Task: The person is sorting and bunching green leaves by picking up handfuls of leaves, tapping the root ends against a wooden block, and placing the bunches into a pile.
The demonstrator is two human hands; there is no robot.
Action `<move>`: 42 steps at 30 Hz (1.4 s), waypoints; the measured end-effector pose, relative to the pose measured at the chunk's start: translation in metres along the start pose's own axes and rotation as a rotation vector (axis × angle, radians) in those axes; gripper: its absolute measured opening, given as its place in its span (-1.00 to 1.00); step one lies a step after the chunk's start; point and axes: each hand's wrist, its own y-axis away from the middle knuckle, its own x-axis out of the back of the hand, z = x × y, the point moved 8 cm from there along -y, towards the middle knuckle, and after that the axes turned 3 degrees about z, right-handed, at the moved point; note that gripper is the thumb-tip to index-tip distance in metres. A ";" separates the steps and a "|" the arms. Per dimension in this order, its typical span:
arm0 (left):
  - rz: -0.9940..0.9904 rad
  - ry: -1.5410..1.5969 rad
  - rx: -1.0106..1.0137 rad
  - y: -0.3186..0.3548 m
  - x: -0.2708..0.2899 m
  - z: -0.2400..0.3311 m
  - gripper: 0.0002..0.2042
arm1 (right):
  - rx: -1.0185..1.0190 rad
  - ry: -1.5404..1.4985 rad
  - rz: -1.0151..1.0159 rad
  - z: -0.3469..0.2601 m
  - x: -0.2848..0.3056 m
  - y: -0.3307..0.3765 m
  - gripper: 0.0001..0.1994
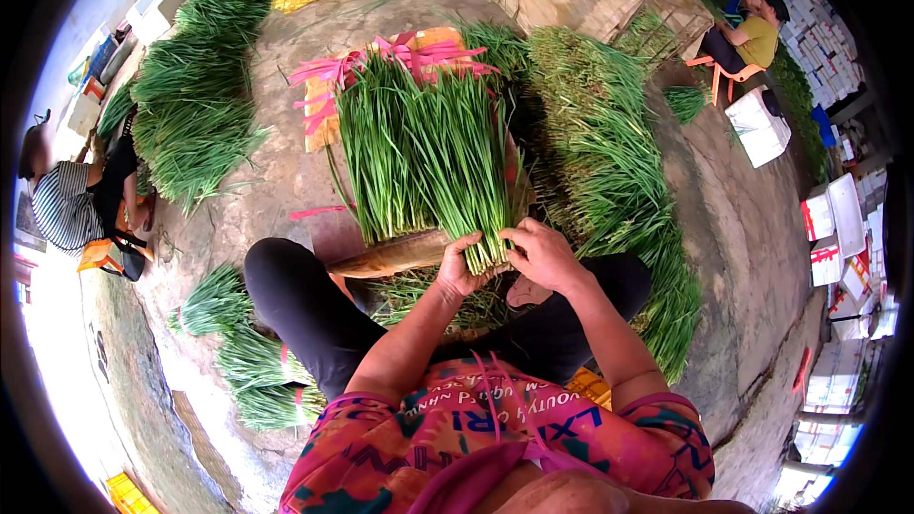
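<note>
Evidently, the left hand (459, 272) and right hand (546, 255), both curled nearly closed, grip the base of a green bunch (459, 157) jutting past the near edge of the surface (392, 258), so a slackened hold could let it slip and fan apart

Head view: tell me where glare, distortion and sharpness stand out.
Head view, left edge: glare bleaches the pale ground nearly white; head view, right side: the stacked white rectangular boxes tilt with the fisheye bend; head view, centre: the long green leafy bundle between the bare left hand and bare right hand looks fairly sharp.
</note>
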 end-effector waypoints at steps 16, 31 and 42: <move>0.136 -0.028 -0.072 -0.003 0.011 -0.002 -0.51 | 0.100 0.226 0.038 0.003 -0.036 0.003 -0.97; 0.045 -0.212 -0.063 -0.004 0.039 0.005 -0.78 | -0.293 -0.103 -0.279 0.056 -0.033 0.006 -0.79; 0.002 -0.200 0.034 0.002 0.059 -0.007 -0.77 | -0.381 0.146 -0.039 0.062 -0.049 -0.088 -0.21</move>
